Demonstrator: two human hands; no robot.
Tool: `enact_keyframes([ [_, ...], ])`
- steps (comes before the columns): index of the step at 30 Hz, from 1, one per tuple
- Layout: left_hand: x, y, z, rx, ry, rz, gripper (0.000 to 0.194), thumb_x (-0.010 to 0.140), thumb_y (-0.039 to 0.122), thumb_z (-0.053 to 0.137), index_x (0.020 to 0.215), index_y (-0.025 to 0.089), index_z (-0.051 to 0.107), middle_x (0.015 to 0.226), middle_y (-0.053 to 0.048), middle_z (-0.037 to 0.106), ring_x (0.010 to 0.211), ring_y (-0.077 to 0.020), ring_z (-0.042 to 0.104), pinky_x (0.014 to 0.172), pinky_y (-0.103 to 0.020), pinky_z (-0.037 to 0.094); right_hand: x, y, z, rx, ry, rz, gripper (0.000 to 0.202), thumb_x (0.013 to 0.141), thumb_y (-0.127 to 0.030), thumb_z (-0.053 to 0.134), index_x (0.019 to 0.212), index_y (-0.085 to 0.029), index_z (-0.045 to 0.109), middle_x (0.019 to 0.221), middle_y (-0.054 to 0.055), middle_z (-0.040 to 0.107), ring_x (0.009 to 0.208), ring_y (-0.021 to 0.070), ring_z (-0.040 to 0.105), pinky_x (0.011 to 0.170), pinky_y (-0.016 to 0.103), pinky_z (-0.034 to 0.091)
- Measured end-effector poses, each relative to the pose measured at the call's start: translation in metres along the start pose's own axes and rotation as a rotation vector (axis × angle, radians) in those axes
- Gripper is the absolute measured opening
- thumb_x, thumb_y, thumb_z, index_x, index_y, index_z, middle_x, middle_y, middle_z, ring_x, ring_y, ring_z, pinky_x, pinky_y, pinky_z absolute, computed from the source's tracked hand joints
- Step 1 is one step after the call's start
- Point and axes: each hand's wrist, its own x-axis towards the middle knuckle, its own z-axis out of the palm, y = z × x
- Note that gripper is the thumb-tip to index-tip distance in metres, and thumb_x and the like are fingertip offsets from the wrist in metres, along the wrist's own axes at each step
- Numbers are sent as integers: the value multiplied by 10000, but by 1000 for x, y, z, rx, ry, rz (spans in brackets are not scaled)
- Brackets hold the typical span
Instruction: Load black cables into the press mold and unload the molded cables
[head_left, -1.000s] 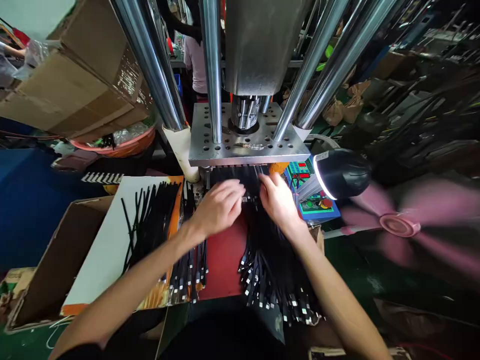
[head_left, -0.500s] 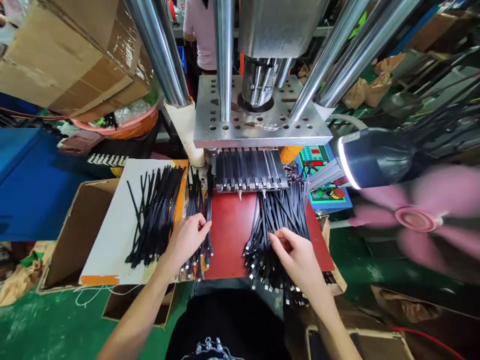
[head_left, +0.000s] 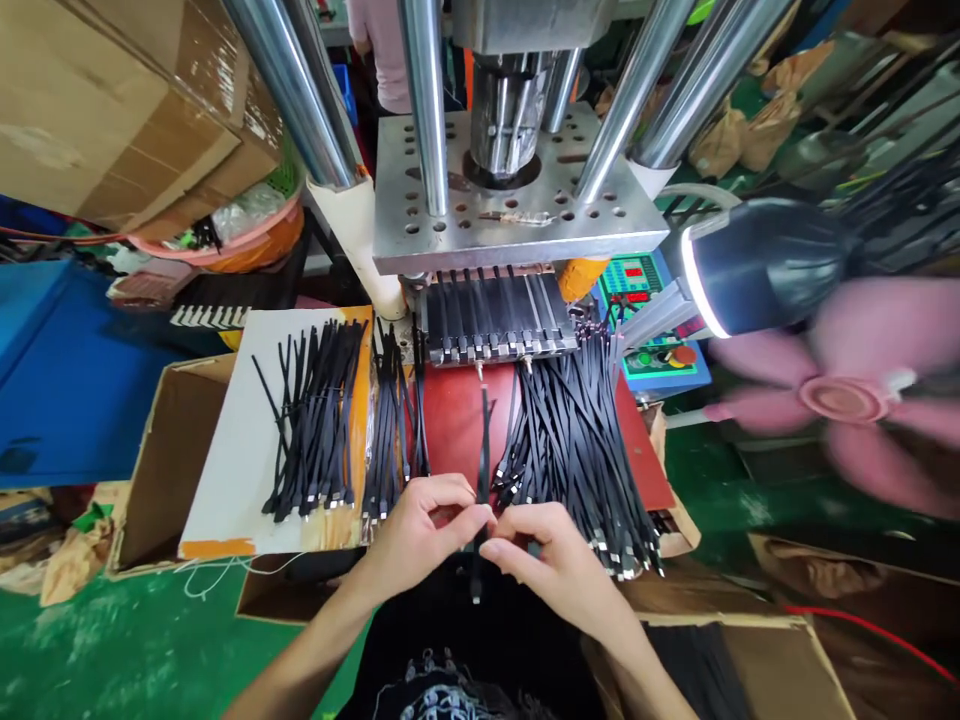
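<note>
In front of my body, a single black flat cable (head_left: 484,440) stands out lengthwise over the red board, its lower connector end hanging below my fingers. My left hand (head_left: 429,528) pinches it between thumb and forefinger. From the other side, my right hand (head_left: 551,560) closes thumb and fingers at the same spot on the cable. A large pile of black cables (head_left: 577,440) with metal plug ends lies to the right. Ahead, a metal mould (head_left: 499,315) under the press holds several cables side by side.
Above the mould is the press's drilled steel plate (head_left: 517,235) on thick columns. More cables (head_left: 319,420) lie on a white board (head_left: 225,480) at left. A lamp (head_left: 765,265), a pink fan (head_left: 847,395) and a control panel (head_left: 649,310) stand at right.
Both hands have come together at the middle, the left moving right and the right moving left. One cable is now between them, over the red board. The view has shifted slightly.
</note>
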Motion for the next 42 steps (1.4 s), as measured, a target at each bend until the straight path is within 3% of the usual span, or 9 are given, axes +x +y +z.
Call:
enact_keyframes([
  [3,-5,1,3,135,-78,61,347,967,297,672,643,174,680,698,0,623,657,-134,565,645,-262,414,2,-2,-3,84,127,5,309,952,-441,714,762,-197,707,685,-16,604,629,136,512,583,260,392],
  [6,-12,-5,8,195,-144,72,331,1011,299,643,713,180,724,810,-26,699,749,-166,642,711,-273,463,10,-7,-2,106,199,-119,425,1001,-464,651,671,-196,659,662,-11,558,621,133,496,579,267,382],
  [12,-22,-27,18,455,-228,-3,325,1023,283,649,728,184,743,769,-14,671,695,-161,626,672,-270,451,18,-8,-14,73,381,-190,451,1010,-468,661,648,-200,627,661,-8,542,615,140,492,576,283,381],
  [15,-10,-14,10,350,-117,28,196,999,362,705,1047,197,797,912,-34,717,783,-181,662,714,-281,498,16,-7,-14,28,382,-224,449,1021,-438,655,642,-200,608,652,-14,526,605,135,479,563,280,363],
  [18,14,18,-5,142,37,176,393,955,469,756,1236,194,761,971,-54,715,817,-184,653,719,-285,532,14,-4,-5,-6,342,-258,431,1024,-399,658,644,-201,605,648,-20,511,601,130,481,569,272,382],
  [24,44,59,-17,56,-30,241,234,960,338,720,791,177,736,826,-22,676,740,-146,604,676,-260,484,7,10,12,-90,332,-329,241,1031,-296,629,856,-220,776,790,42,695,743,183,673,675,296,546],
  [30,39,51,-16,13,-48,232,195,965,323,728,870,178,819,889,-65,778,814,-181,697,734,-288,525,-1,16,-1,-62,384,-375,236,1035,-231,608,1121,-265,825,829,35,724,628,155,651,574,277,538],
  [35,39,52,-15,-138,-71,179,258,928,411,810,816,179,817,874,-54,753,750,-150,690,701,-263,559,8,1,2,32,461,-362,139,979,-226,711,939,-275,835,782,14,688,647,153,605,563,270,476],
  [42,46,54,-15,-338,-152,98,410,800,525,916,750,168,721,823,1,657,551,-98,628,517,-239,528,14,-23,7,13,419,-325,213,1004,-225,664,817,-235,765,716,0,611,608,137,528,538,275,387],
])
